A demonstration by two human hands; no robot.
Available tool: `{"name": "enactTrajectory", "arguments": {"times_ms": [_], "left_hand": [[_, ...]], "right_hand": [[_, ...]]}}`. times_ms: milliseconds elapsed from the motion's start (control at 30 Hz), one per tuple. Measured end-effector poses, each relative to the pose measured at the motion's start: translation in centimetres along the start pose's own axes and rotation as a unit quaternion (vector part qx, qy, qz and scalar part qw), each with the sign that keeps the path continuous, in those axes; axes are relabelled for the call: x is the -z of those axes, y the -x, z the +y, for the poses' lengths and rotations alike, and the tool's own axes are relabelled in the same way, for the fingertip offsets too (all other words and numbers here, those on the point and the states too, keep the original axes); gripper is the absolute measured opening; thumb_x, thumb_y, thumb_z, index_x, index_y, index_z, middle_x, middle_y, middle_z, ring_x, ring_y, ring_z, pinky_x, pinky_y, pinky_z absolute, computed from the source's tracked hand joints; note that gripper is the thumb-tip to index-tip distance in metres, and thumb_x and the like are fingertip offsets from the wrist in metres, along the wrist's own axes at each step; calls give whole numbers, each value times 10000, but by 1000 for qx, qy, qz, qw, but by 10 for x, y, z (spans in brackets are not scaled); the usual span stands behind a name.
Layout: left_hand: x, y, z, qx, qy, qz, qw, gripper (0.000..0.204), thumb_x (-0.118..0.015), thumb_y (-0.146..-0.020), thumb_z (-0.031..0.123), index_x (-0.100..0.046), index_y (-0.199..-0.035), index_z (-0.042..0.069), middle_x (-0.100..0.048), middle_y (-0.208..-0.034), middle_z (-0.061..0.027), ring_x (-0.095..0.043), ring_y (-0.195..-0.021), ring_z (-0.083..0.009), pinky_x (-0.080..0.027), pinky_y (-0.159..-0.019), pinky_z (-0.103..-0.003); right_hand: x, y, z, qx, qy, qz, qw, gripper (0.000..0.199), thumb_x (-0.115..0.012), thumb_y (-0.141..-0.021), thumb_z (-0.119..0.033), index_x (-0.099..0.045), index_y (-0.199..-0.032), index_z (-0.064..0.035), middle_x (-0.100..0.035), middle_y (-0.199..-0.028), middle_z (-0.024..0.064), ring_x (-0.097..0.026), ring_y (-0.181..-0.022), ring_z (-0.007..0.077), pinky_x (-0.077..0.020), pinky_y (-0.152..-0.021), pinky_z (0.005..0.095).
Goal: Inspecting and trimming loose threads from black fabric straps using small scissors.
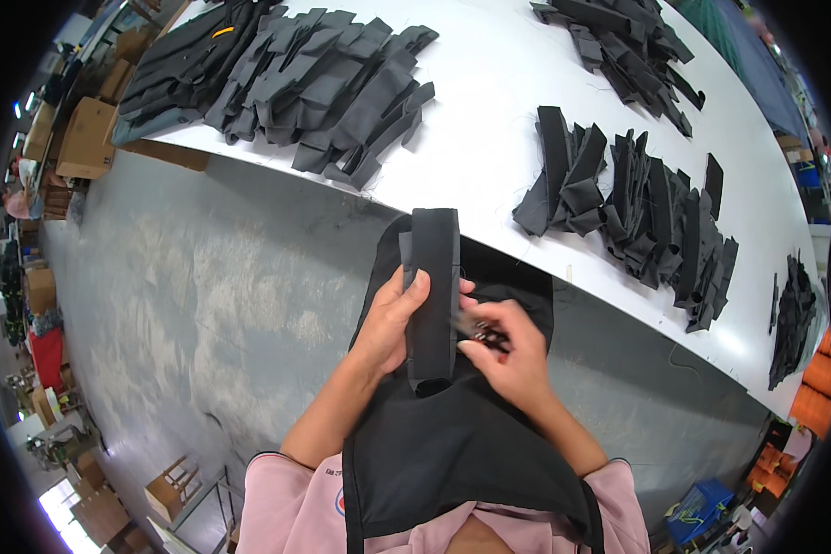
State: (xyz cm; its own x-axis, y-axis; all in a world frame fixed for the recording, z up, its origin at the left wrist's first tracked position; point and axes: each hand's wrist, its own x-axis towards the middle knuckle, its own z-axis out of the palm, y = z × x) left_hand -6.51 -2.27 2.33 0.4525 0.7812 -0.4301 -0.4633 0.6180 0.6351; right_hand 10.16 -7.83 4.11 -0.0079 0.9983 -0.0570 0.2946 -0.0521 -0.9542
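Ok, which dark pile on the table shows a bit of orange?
The leftmost pile on the table: a small yellow-orange strip shows on it; the other piles look all dark.

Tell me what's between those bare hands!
A long, black cloth strip lies between the left hand and right hand in the head view. The right holds a small, blurry thing.

Table (489, 102) before person. On table, left end: folded fabric stack (189, 78); strip pile (337, 88) directly right of it. Right half: strip heap (628, 55) toward far side, larger heap (651, 208) nearer front edge, small heap (792, 323) at far right. Before table edge, over apron (443, 452): fabric strip (434, 286) in left hand (392, 319); right hand (512, 351) right of strip, blurred small tool (491, 338) in fingers. Carton (88, 138) left of table; crate (700, 510) at lower right.
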Motion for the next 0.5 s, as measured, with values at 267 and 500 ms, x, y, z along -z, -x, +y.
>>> {"name": "enactTrajectory", "arguments": {"times_ms": [267, 500], "left_hand": [[-9, 1, 4, 45, 5, 19, 999, 394, -527, -943, 355, -459, -1175, 45, -591, -1002, -121, -640, -828, -206, -577, -670, -350], [-7, 2, 3, 46, -4, 18, 999, 368, -525, -947, 340, -469, -1148, 36, -597, -976, -112, -645, -779, -193, -573, -642, -332]], "right_hand": [[15, -27, 3, 171, 260, 110, 944, 340, -715, -678, -40, -629, -1005, -66, -555, -825, 52, -529, -618, 224, -410, -550, 318], [13, -27, 10, 181, 255, 119, 942, 332, -713, -674, -26, -635, -995, -60, -552, -788, 54, -521, -584, 221, -411, -525, 311]]}}
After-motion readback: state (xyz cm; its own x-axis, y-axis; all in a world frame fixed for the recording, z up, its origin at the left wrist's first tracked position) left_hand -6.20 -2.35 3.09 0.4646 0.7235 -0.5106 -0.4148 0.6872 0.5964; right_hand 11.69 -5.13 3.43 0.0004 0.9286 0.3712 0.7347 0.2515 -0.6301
